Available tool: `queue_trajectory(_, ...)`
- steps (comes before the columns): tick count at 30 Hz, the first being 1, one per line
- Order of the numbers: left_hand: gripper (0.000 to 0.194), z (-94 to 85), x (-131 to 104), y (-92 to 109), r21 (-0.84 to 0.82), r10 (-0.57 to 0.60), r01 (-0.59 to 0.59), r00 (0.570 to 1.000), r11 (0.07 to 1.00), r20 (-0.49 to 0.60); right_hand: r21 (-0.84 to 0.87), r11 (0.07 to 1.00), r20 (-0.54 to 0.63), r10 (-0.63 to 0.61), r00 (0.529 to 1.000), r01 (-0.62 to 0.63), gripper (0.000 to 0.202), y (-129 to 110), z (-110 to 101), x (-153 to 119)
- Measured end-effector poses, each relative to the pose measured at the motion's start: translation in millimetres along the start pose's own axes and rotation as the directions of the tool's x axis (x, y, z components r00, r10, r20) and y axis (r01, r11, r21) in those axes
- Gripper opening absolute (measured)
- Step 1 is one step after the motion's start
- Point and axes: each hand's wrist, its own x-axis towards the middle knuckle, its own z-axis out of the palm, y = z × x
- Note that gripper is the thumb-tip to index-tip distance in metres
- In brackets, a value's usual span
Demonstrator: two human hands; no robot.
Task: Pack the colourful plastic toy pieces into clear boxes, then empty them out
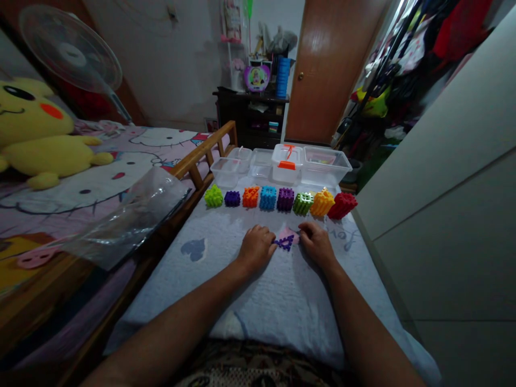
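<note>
A small purple notched piece with a triangular outline lies on the pale cloth between my hands. My left hand pinches its left corner. My right hand rests on the cloth just right of the piece, apart from it, with fingers curled; whether anything small is in them is hidden. Beyond my hands stands a row of stacked notched pieces, among them lime green, dark purple, orange, blue, purple, green, yellow and red.
Clear plastic boxes, one with orange clips, stand behind the row. A wooden bed rail and a clear plastic bag lie to the left. A pale cabinet borders the right side.
</note>
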Motion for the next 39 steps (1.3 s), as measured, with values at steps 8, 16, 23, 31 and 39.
queue_trajectory(8, 0.011, -4.8, 0.3, -11.8, 0.003, 0.04, -0.041, 0.999, 0.999, 0.035, -0.006, 1.0, 0.025, -0.007, 1.0, 0.007, 0.021, 2.7, 3.7, -0.6)
queue_trajectory(16, 0.027, -7.7, 3.9, -13.1, -0.052, 0.074, -0.074, 0.997, 0.996, -0.015, -0.017, 1.0, 0.07, -0.019, 0.997, 0.021, 0.018, 2.8, 3.5, 0.6)
queue_trajectory(23, 0.014, 0.1, 13.5, 1.5, -0.01, 0.072, -0.071, 0.992, 0.997, 0.1, -0.035, 0.999, 0.076, -0.037, 0.996, 0.04, 0.019, 3.2, 2.7, -0.2)
queue_trajectory(31, 0.016, -35.9, -6.5, -48.6, 0.042, -0.028, 0.03, 0.998, 0.999, -0.062, -0.033, 0.998, 0.093, -0.053, 0.994, 0.056, 0.018, 4.3, 1.8, -1.8)
queue_trajectory(39, 0.023, -74.4, 16.1, -110.0, 0.179, -0.318, 0.373, 0.908, 0.91, -0.274, -0.024, 0.998, 0.097, -0.062, 0.993, 0.064, 0.018, 1.2, 0.6, -1.7)
